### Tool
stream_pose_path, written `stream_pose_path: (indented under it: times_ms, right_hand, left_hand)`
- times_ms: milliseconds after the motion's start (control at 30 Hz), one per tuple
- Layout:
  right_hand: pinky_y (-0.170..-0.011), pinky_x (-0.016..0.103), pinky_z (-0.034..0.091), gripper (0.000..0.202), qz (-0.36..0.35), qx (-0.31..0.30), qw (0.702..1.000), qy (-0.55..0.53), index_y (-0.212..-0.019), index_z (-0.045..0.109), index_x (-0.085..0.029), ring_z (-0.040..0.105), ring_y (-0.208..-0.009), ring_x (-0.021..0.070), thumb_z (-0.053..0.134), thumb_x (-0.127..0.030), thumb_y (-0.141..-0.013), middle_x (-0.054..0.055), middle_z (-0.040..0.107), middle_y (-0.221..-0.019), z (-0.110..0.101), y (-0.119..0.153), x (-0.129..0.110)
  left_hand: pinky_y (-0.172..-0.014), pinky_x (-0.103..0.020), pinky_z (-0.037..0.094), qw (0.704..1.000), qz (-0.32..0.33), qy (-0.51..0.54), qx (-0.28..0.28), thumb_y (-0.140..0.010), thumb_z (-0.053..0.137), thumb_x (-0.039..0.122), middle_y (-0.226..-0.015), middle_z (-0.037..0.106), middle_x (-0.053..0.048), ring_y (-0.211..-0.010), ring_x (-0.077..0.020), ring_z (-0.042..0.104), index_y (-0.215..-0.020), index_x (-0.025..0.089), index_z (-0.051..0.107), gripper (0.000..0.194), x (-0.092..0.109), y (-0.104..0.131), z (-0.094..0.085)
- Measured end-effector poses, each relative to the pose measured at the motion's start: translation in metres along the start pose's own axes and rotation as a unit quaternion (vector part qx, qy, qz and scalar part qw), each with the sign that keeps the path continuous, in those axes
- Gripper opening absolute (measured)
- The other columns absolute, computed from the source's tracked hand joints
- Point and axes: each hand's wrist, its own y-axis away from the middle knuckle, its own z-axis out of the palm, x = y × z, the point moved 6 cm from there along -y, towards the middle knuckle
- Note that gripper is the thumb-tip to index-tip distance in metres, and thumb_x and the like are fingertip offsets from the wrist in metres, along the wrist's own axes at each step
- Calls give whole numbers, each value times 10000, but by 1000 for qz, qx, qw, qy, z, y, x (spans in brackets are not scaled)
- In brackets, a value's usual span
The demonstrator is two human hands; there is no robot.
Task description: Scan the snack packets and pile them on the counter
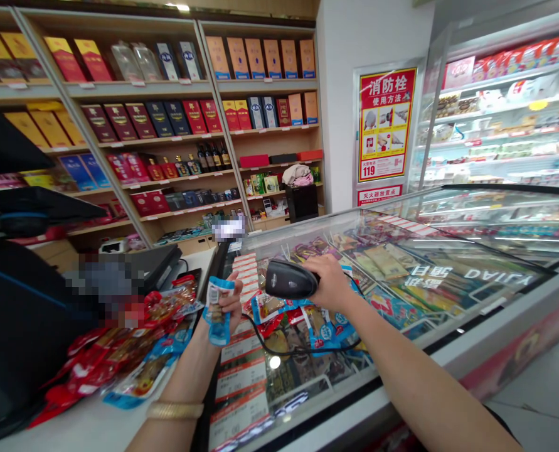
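From the head camera: the left hand (232,301) grips a blue snack packet (218,309) upright, just left of the scanner (291,279), which the right hand (330,282) clasps. Best to turn the barcode squarely toward the scanner's nose above the freezer lid (448,276).

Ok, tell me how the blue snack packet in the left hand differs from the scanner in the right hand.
The blue snack packet is flat, light blue and printed; the scanner is bulky, plain black plastic. The packet is held upright between the left hand's fingers; the scanner lies roughly level in the right hand, its head pointing at the packet. A black cable trails from the scanner; the packet is loose. Both are held above the glass freezer lid.
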Motion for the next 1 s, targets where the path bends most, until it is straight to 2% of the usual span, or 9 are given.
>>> stream_pose_path:
  times_ms: [133,300,533,733,800,900,1000]
  right_hand:
    - [-744,315,292,231,-37,-18,998,-37,-866,700,-211,626,-816,202,698,-313,-658,37,719,-819,5,1,-14]
    - [-749,314,278,229,-44,-33,997,-46,-871,696,-216,599,-763,179,688,-313,-664,17,696,-787,8,3,-21]
    - [-749,306,280,229,-37,-44,997,-52,-853,694,-216,591,-748,181,675,-337,-659,17,690,-767,7,2,-25]
    - [-747,303,297,233,-32,-64,997,-27,-866,693,-225,608,-761,185,667,-344,-667,15,706,-800,9,2,-26]
    - [-744,302,300,239,-37,-67,997,-21,-875,694,-225,615,-763,182,668,-337,-666,10,704,-800,10,2,-26]
    - [-747,303,311,247,-40,-60,997,-22,-882,699,-223,628,-788,190,673,-337,-664,17,710,-815,10,2,-25]
    - [-758,303,331,255,-10,-35,999,-20,-891,707,-221,644,-838,206,687,-342,-667,30,722,-846,6,0,-15]
  left_hand:
    - [-305,-92,274,997,-9,-57,-58,-927,450,106,-718,547,37,-334,4,349,-1342,270,530,454,-10,0,6]
    - [-290,-92,195,992,0,-90,-89,-866,556,130,-649,477,70,-334,0,319,-1352,301,526,515,-15,1,12]
    - [-303,-96,207,992,9,-88,-88,-826,557,55,-557,398,97,-328,-17,321,-1400,303,500,628,-15,2,14]
    - [-333,-104,292,986,17,-147,-80,-834,598,107,-496,349,111,-323,-30,334,-1354,257,545,544,-16,-2,12]
    - [-335,-108,308,984,24,-159,-75,-830,606,122,-491,352,113,-317,-30,329,-1325,241,564,511,-15,-3,11]
    - [-317,-99,261,983,38,-168,-59,-801,591,87,-491,373,109,-320,-32,342,-1250,212,602,466,-14,-2,10]
    - [-328,-98,271,979,56,-194,-17,-727,609,33,-501,428,96,-342,-36,388,-1100,178,646,402,-13,0,5]
